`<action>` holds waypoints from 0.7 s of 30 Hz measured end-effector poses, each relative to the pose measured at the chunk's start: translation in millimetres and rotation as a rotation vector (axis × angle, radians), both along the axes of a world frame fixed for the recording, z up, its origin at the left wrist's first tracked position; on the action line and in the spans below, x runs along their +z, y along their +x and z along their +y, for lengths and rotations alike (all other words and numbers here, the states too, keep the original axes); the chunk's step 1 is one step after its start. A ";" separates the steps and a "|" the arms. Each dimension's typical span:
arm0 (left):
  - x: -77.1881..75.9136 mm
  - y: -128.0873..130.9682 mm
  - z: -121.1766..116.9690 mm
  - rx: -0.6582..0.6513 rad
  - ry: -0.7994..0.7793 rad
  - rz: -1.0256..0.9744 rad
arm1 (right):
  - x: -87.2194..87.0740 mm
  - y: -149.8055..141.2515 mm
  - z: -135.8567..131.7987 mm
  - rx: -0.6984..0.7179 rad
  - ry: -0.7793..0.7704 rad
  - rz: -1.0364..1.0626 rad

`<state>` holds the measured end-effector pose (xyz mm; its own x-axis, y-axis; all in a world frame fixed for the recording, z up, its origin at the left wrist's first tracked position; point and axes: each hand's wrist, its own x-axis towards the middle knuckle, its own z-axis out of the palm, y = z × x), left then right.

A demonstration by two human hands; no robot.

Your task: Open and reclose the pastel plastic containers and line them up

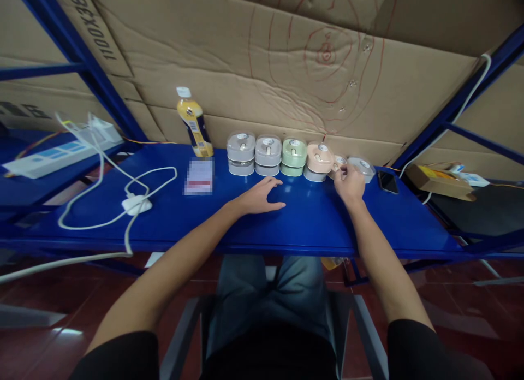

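Observation:
Along the back of the blue shelf top [286,227] stands a row of small lidded containers: two grey ones [241,152] [268,154], a green one [293,156] and a pink one [319,160]. To their right lie a small pink-lidded piece [337,164] and a grey lid [362,168]. My right hand [349,184] reaches to these last two, fingers pinched at the small pink piece. My left hand [262,197] rests flat on the shelf top in front of the grey containers, fingers spread, holding nothing.
A yellow drink bottle [194,123] stands at the back left beside a blurred card [198,176]. A white cable with adapter [136,204] loops at the left, near a power strip [61,150]. A black phone [387,182] lies at the right. Cardboard sheets [286,58] back the shelf.

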<state>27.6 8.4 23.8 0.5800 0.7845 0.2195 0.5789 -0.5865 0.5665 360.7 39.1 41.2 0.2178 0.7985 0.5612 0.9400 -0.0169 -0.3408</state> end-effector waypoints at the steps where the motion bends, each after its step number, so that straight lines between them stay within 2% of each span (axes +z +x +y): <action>1: -0.5 0.1 0.4 -0.002 0.003 -0.002 | 0.1 -3.8 0.8 0.030 0.072 -0.033; 4: -2.0 0.6 1.5 -0.005 0.007 -0.013 | 0.0 -21.4 6.8 0.073 0.174 -0.124; 11: 0.2 1.7 0.2 -0.006 -0.001 -0.047 | 1.8 -58.8 26.2 -0.038 -0.052 -0.079; 16: 0.9 0.8 -0.1 -0.007 0.002 -0.040 | 9.3 -56.5 24.7 -0.012 -0.052 0.020; 19: -0.5 0.4 -0.3 -0.005 0.005 -0.065 | 20.7 -51.1 15.9 -0.032 0.014 0.061; 21: -1.6 0.6 0.3 0.009 0.005 -0.130 | 29.6 -46.9 7.7 -0.008 -0.008 0.073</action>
<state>28.3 8.7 22.2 0.5394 0.7882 0.2964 0.5058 -0.5847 0.6343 313.8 46.8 70.8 0.2646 0.8009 0.5372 0.9124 -0.0275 -0.4083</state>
